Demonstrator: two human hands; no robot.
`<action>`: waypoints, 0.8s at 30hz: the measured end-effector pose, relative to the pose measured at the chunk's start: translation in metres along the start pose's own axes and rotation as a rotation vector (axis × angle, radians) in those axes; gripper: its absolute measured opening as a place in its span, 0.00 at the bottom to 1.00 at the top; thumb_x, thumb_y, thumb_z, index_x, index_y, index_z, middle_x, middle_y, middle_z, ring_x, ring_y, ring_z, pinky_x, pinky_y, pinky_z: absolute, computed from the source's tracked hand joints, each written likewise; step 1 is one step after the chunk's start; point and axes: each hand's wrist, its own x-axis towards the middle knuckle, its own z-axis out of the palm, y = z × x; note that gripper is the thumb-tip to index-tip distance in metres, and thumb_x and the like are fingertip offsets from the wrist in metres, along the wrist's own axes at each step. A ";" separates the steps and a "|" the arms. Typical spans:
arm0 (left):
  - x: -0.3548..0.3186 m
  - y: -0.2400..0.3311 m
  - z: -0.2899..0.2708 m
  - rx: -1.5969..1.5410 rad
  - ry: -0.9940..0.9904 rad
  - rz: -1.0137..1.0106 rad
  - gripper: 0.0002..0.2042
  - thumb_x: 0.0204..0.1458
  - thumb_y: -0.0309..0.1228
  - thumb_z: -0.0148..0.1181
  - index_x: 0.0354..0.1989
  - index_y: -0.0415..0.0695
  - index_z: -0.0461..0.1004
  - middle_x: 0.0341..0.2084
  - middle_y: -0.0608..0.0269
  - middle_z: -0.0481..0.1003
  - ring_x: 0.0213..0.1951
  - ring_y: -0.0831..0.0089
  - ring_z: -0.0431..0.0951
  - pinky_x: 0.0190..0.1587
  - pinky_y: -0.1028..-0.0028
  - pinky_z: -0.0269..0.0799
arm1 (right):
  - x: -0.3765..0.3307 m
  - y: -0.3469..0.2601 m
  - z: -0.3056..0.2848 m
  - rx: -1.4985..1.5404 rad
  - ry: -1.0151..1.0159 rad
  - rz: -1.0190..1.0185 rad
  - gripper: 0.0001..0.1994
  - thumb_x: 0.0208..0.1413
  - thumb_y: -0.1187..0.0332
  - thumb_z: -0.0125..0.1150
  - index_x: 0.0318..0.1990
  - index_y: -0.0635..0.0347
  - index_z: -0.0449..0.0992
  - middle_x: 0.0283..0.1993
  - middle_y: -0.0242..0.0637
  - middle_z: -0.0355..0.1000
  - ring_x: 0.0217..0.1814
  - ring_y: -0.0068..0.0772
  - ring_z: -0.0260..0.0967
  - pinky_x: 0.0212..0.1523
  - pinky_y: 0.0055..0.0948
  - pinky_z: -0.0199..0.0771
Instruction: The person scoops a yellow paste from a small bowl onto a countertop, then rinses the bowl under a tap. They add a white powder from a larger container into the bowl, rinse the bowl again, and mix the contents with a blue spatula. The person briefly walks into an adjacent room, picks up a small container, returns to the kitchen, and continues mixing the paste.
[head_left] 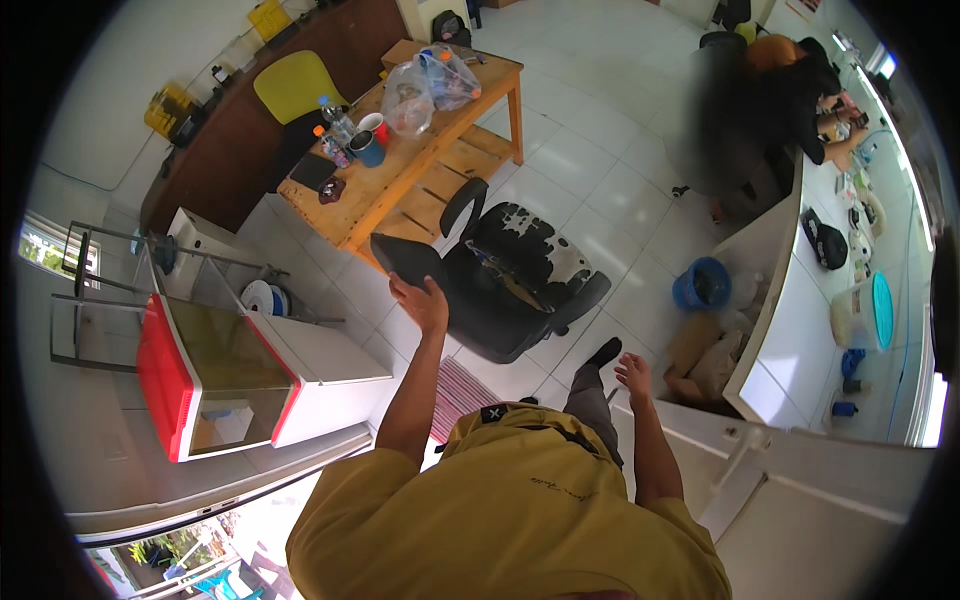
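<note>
Black office chair (510,290), worn and patchy on the seat, is the reference point. Left hand (422,302) rests on top of the chair's backrest, fingers curled over its upper edge in a light hold; how tightly they close cannot be told from this angle. Left arm is extended forward and nearly straight, bare from the yellow sleeve down.

Right hand (634,374) hangs free just to the right of the chair, fingers loosely spread, palm down, holding nothing. Right forearm is bent at the elbow, close to the body.

Beyond the chair stands a wooden table (420,165) carrying plastic bags, a bottle and cups. Left of the chair sits a white cabinet with red trim (215,375). Right of the chair, a blue bucket (702,285) stands on the tiled floor beside a white counter (790,330). Another person (770,105) works at the counter's far end.
</note>
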 end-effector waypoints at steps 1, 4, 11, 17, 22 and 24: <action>0.002 0.007 -0.001 -0.006 0.006 -0.046 0.34 0.53 0.26 0.55 0.65 0.29 0.46 0.60 0.30 0.54 0.61 0.38 0.58 0.64 0.56 0.56 | 0.016 -0.007 -0.022 0.002 0.043 0.011 0.17 0.61 0.58 0.58 0.52 0.59 0.71 0.44 0.37 0.74 0.40 0.31 0.76 0.37 0.27 0.76; 0.001 -0.007 -0.005 0.120 -0.049 -0.020 0.36 0.52 0.24 0.54 0.67 0.29 0.43 0.62 0.31 0.53 0.65 0.41 0.53 0.68 0.57 0.48 | 0.075 -0.013 -0.078 0.161 0.151 0.105 0.18 0.60 0.59 0.57 0.52 0.60 0.70 0.44 0.38 0.74 0.41 0.33 0.75 0.38 0.28 0.76; -0.001 0.003 -0.010 0.372 -0.039 -0.054 0.34 0.53 0.20 0.49 0.69 0.40 0.45 0.61 0.35 0.60 0.60 0.38 0.61 0.63 0.53 0.57 | 0.191 -0.075 -0.184 0.143 0.316 0.272 0.16 0.59 0.60 0.58 0.48 0.61 0.70 0.41 0.40 0.74 0.35 0.33 0.75 0.31 0.26 0.76; -0.016 0.027 -0.007 0.611 -0.066 -0.195 0.32 0.56 0.21 0.48 0.70 0.44 0.44 0.56 0.35 0.63 0.53 0.36 0.68 0.53 0.49 0.66 | 0.313 -0.161 -0.211 -0.127 0.140 0.200 0.16 0.58 0.60 0.59 0.48 0.60 0.71 0.37 0.37 0.74 0.32 0.30 0.75 0.27 0.24 0.75; -0.003 0.071 0.021 0.780 -0.093 -0.461 0.31 0.60 0.24 0.46 0.71 0.50 0.43 0.52 0.41 0.66 0.47 0.41 0.72 0.45 0.50 0.70 | 0.433 -0.233 -0.156 -0.318 -0.094 0.087 0.14 0.58 0.61 0.59 0.47 0.60 0.72 0.36 0.34 0.74 0.28 0.27 0.75 0.25 0.22 0.74; -0.005 0.065 0.031 0.879 -0.019 -0.558 0.31 0.59 0.25 0.46 0.71 0.54 0.45 0.54 0.46 0.67 0.47 0.46 0.74 0.47 0.53 0.71 | 0.470 -0.277 -0.125 -0.364 -0.160 0.060 0.14 0.58 0.62 0.60 0.46 0.60 0.73 0.36 0.33 0.74 0.29 0.27 0.75 0.25 0.21 0.73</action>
